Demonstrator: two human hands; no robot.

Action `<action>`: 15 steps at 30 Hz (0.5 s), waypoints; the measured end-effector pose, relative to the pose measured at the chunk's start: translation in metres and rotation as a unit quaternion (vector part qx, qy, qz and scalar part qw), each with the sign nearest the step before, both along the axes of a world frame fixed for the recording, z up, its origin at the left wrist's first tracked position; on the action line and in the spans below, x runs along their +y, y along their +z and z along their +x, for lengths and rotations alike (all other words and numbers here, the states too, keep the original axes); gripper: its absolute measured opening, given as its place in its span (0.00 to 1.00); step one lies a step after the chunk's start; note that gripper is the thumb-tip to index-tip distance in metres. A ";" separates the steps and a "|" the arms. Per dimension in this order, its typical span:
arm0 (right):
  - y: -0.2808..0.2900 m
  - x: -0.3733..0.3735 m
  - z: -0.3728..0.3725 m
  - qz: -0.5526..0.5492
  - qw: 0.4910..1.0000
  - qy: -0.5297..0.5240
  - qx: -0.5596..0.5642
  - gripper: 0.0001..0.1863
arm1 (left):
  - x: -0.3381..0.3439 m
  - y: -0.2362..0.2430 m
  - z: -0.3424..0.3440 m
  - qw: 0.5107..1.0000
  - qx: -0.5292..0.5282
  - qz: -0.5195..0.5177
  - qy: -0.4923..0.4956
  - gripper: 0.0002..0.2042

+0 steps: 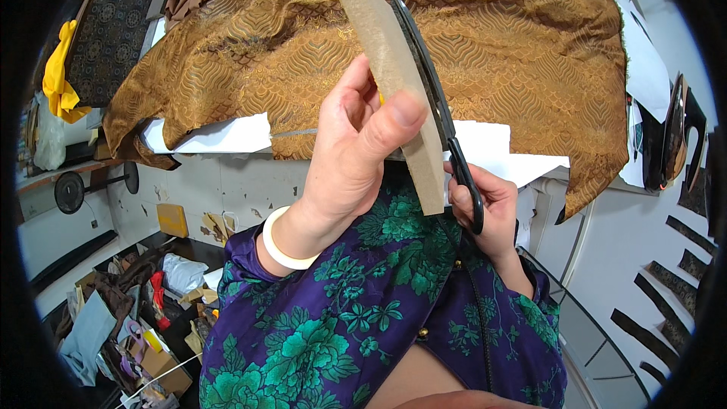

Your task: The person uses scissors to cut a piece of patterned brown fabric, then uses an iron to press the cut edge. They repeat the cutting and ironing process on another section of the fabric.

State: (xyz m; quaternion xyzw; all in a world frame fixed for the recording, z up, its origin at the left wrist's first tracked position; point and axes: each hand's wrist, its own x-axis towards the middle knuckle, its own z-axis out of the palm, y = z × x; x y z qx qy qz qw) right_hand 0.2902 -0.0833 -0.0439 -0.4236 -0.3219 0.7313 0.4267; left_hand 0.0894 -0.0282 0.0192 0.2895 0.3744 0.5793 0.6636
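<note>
My left hand (pixel 342 148) grips a long, curved beige strip (pixel 388 49), stiff like card or interlining, with the thumb across its front. The strip stands tilted, its wide end pointing away from me and its lower end near my jacket. In my right hand (pixel 496 208) is a pair of black scissors (pixel 433 79), the fingers wrapped at the handle loops. The blades run up along the strip's right edge; whether they bite into it cannot be made out. A bit of yellow shows behind the strip by my left fingers.
Brown-gold patterned fabric (pixel 530 53) covers the table and hangs over its front edge. White paper sheets (pixel 216 136) stick out from under it. A box of scraps and bags (pixel 182 273) stands low at the left. Dark fabric strips (pixel 644 337) lie at the lower right.
</note>
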 end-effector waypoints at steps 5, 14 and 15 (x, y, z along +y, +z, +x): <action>-0.006 0.001 0.007 0.036 0.999 -0.020 -0.013 0.23 | 0.000 -0.012 -0.013 0.999 0.010 0.000 -0.032 0.42; 0.001 -0.001 0.028 0.031 0.999 -0.035 -0.024 0.31 | -0.005 -0.014 -0.038 0.992 0.104 0.040 -0.057 0.53; 0.002 -0.002 0.027 0.029 0.998 -0.039 -0.028 0.31 | -0.004 -0.018 -0.040 0.993 0.098 0.047 -0.052 0.52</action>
